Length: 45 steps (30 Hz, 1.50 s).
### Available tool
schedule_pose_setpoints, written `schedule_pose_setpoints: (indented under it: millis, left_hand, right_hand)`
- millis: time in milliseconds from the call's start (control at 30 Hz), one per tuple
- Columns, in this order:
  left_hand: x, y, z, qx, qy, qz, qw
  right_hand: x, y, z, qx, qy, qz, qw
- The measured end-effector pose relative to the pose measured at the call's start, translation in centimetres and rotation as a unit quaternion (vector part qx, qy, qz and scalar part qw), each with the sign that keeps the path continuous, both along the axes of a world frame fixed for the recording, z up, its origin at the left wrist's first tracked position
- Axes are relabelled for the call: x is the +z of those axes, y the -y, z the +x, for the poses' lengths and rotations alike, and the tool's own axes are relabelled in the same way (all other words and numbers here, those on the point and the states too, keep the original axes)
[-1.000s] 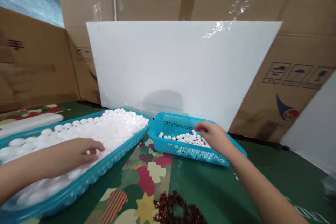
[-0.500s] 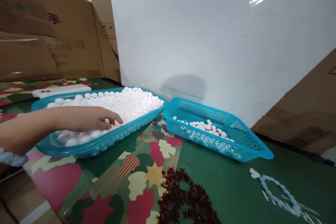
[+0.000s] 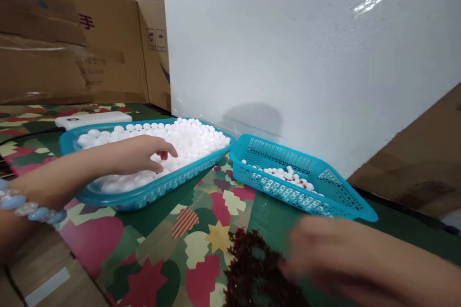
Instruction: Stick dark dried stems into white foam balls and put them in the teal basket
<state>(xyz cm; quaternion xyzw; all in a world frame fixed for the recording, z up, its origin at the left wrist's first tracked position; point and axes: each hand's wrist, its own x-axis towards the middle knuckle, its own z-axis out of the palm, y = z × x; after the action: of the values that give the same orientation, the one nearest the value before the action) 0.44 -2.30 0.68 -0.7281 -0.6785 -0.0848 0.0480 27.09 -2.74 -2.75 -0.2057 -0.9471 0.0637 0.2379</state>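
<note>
My left hand point(image 3: 147, 156) hovers over a blue plastic basket point(image 3: 144, 197) filled with small white foam balls point(image 3: 192, 141). Its fingers are bent but apart, and nothing shows between them. On that wrist is a bracelet of blue and clear beads point(image 3: 27, 210). At the lower right, my right hand point(image 3: 320, 254) is smeared by motion, so its fingers cannot be made out. It is just beside a dark red star tinsel garland point(image 3: 252, 273) on the table.
A second blue basket point(image 3: 273, 196), with fewer white balls, some marked dark red, stands right of the first. Behind both rises a white foam board point(image 3: 288, 53). Cardboard boxes point(image 3: 108, 67) stand at the back left. A white device with a cable point(image 3: 95, 119) lies behind the full basket.
My right hand has come in from the right, covering where the beaded bracelet lay on the table. My left hand has lifted slightly, its thumb and fingers further apart. The view has shifted a little.
</note>
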Motion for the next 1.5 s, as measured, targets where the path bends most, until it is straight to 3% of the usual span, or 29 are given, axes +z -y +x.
schedule_pose_setpoints:
  millis: [67,100,133,300,433,500,567,667,900,1067,1267,1400,1500]
  left_hand:
    - [0.7,-0.4,0.0,-0.001,-0.005,0.037,0.999]
    - [1.1,-0.6,0.0,0.0,-0.004,0.057,0.998]
    - [1.6,-0.7,0.2,0.001,-0.002,0.078,0.997]
    - [2.9,-0.7,3.0,-0.056,0.042,0.139,0.988]
    - [2.3,-0.3,7.0,-0.151,0.08,0.112,0.979]
    - [1.8,-0.6,8.6,-0.191,0.153,0.078,0.967]
    - [1.4,-1.2,9.7,-0.206,0.317,0.016,0.926]
    - [0.9,-2.7,10.8,-0.186,0.514,-0.054,0.836]
    - [-0.2,-5.6,11.8,-0.173,0.681,-0.074,0.707]
    - [0.1,-6.2,10.9,-0.178,0.733,-0.064,0.653]
    - [-0.1,-6.4,10.7,-0.163,0.763,-0.02,0.625]
    - [-0.6,-6.1,11.2,-0.139,0.757,-0.005,0.638]
    - [-0.5,-5.6,11.5,-0.123,0.746,0.016,0.655]
  right_hand:
    - [-0.3,0.1,-1.7,-0.043,0.16,-0.002,0.986]
    - [-0.5,-0.1,-2.5,-0.089,0.249,0.009,0.964]
    - [-0.8,-0.3,-3.2,-0.078,0.272,0.002,0.959]
    - [-1.6,-0.5,-4.4,-0.054,0.303,-0.01,0.951]
    - [-1.4,-0.4,-4.3,-0.049,0.31,-0.01,0.949]
    - [-1.4,-0.5,-4.4,-0.044,0.313,-0.002,0.949]
    - [-1.6,-0.8,-4.6,-0.038,0.308,0.012,0.95]
    - [-2.1,-1.2,-4.8,-0.038,0.294,0.038,0.954]
    - [-2.5,-1.6,-4.9,-0.055,0.276,0.026,0.959]
    - [-2.9,-1.6,-5.3,-0.066,0.269,0.001,0.961]
    - [-1.8,-0.8,-5.0,-0.071,0.262,-0.037,0.962]
    - [-1.1,-0.5,-4.6,-0.077,0.235,-0.049,0.968]
    - [-0.7,-0.4,-4.7,-0.141,0.164,-0.039,0.976]
